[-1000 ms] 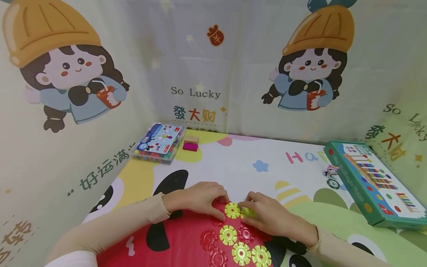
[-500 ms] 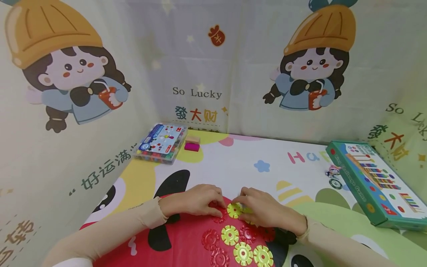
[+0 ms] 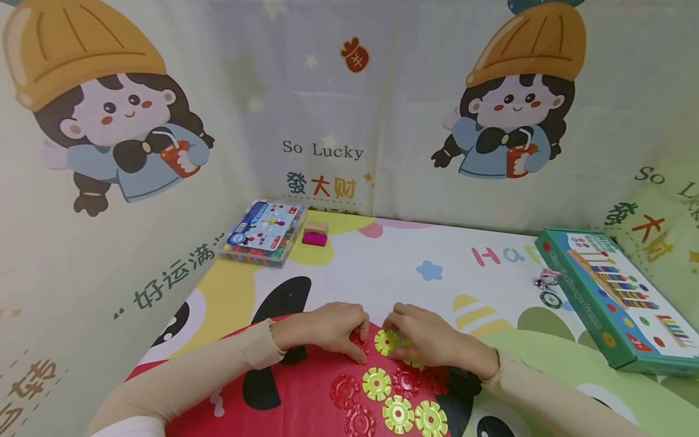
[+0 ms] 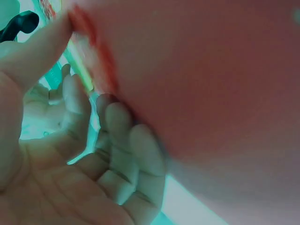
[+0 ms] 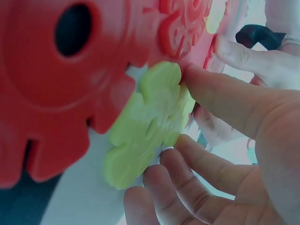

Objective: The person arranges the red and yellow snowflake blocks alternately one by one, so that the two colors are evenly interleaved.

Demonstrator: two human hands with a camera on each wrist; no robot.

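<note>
In the head view, my left hand (image 3: 333,329) pinches a notched red plastic disc (image 3: 360,344), its thumb and fingers at opposite edges. The same red disc (image 4: 101,51) appears edge-on in the left wrist view. My right hand (image 3: 425,335) has thumb and fingers around a notched yellow disc (image 5: 147,126), seen up close in the right wrist view. Another yellow disc (image 3: 386,342) lies between the two hands, at the right fingertips. Nearer to me, red discs (image 3: 345,391) and yellow discs (image 3: 398,414) lie in a loose cluster.
A clear case of coloured pieces (image 3: 263,234) stands at the back left, beside small wooden and magenta blocks (image 3: 315,238). At the right lies a green game box (image 3: 617,297), with a small figure (image 3: 547,279) near it. Printed cloth (image 3: 404,121) hangs behind the table.
The left thumb has drawn away from the middle yellow disc, and more of the red disc shows by the left hand. My right hand has shifted slightly left over the yellow discs.
</note>
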